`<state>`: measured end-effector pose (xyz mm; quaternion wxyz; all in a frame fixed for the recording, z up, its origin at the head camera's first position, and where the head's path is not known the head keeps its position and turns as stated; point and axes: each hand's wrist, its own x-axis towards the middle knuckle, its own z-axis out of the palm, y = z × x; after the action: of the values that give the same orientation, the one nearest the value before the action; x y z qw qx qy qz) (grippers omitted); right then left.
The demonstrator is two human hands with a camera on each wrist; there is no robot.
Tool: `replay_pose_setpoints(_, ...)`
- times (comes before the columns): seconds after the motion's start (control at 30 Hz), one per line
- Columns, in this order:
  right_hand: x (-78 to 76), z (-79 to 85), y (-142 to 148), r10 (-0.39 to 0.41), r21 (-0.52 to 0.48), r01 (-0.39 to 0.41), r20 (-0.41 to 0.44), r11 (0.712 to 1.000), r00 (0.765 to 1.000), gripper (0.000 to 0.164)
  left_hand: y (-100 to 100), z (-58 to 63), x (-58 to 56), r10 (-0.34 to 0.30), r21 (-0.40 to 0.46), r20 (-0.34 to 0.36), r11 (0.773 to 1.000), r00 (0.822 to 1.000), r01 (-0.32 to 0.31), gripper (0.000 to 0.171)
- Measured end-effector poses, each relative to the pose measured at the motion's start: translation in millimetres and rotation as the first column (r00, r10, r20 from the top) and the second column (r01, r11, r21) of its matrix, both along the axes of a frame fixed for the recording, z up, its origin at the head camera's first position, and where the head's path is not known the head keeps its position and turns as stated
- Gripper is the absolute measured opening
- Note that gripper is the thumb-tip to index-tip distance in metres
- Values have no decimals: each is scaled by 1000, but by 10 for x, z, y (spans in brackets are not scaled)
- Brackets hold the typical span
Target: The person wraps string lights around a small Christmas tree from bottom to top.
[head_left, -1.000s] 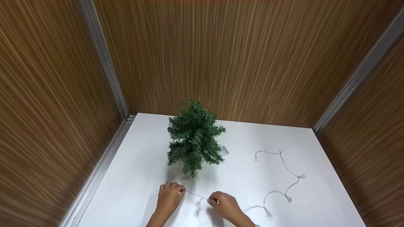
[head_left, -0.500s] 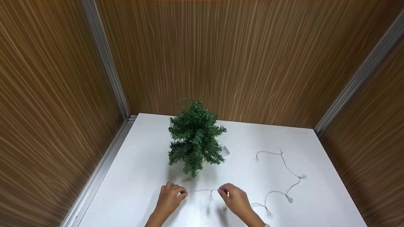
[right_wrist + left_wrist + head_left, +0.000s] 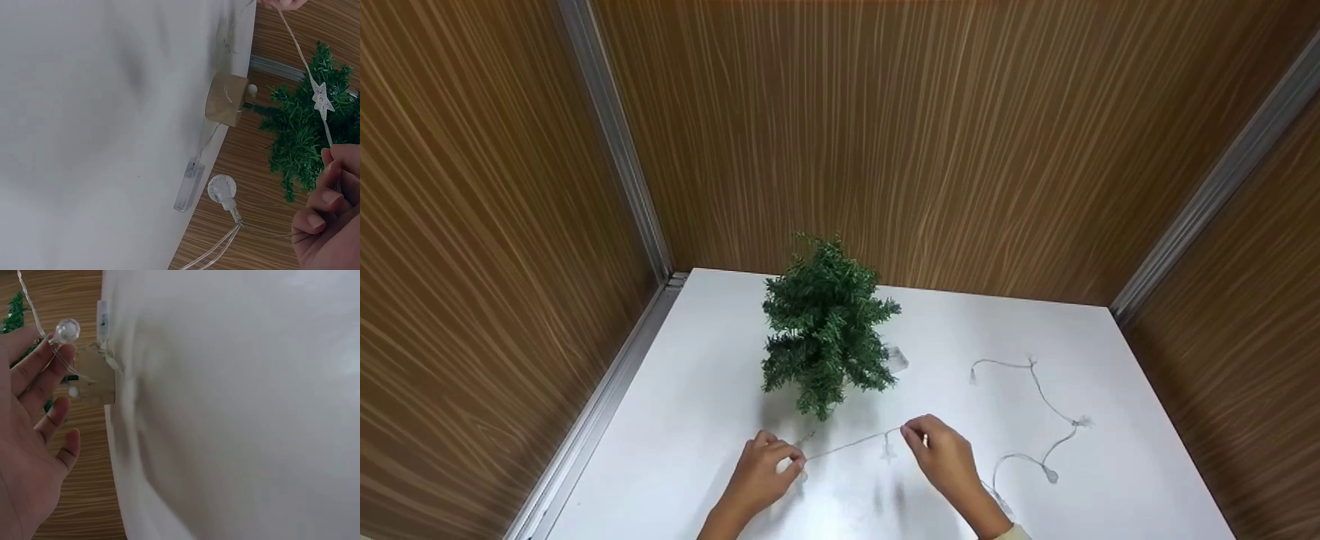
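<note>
In the head view my left hand (image 3: 765,472) and right hand (image 3: 943,454) each pinch a string of fairy lights (image 3: 851,444), stretched above the white table in front of a small artificial Christmas tree (image 3: 829,330). A clear star (image 3: 323,101) hangs on the stretch between the hands, nearer the right one. Against the left fingertips sits a faceted round bulb (image 3: 68,330). Another clear, round piece (image 3: 222,188) dangles from the wire beyond my right hand (image 3: 337,208). The tree stands upright on a wooden block base (image 3: 226,99), with wire lying close beside it.
A clear plastic box (image 3: 898,360), wired to the string, lies right of the tree. More of the string (image 3: 1050,405) curves over the table's right side. Wood-grain panels (image 3: 847,150) enclose the white table (image 3: 682,360) at the back and sides.
My right hand has moved right and away from me, lifting the star and drawing the wire between the hands longer. The left hand has barely moved; a bulb now shows below its fingers.
</note>
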<state>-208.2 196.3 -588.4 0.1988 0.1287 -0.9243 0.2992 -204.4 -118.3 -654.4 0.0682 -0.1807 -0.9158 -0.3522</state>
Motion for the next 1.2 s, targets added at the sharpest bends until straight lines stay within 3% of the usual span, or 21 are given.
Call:
replay_pose_setpoints(0.13,12,58,22,-3,-4,3,-24,1000,1000,8,-14,-13,-10,46,-100,-157,993,987,-62,8)
replay_pose_setpoints(0.27,33,123,38,1,17,-1,-20,1000,1000,9,-14,-10,-36,120,-168,-313,969,942,-180,12)
replay_pose_setpoints(0.47,70,218,104,28,67,-27,-9,997,1000,11,-38,47,-98,280,-39,-416,945,865,-324,14)
replay_pose_setpoints(0.63,102,292,171,58,161,-79,132,984,989,11,-84,107,-177,369,59,-472,920,801,-389,11)
replay_pose_setpoints(0.73,118,334,206,78,199,-119,201,973,977,9,-125,153,-211,413,98,-483,902,772,-421,12)
replay_pose_setpoints(0.83,128,371,236,91,192,-137,230,972,969,7,-161,199,-240,449,118,-472,885,758,-451,14)
replay_pose_setpoints(1.2,188,485,220,138,81,-159,217,984,966,7,-241,336,-387,512,192,-423,857,747,-478,12)
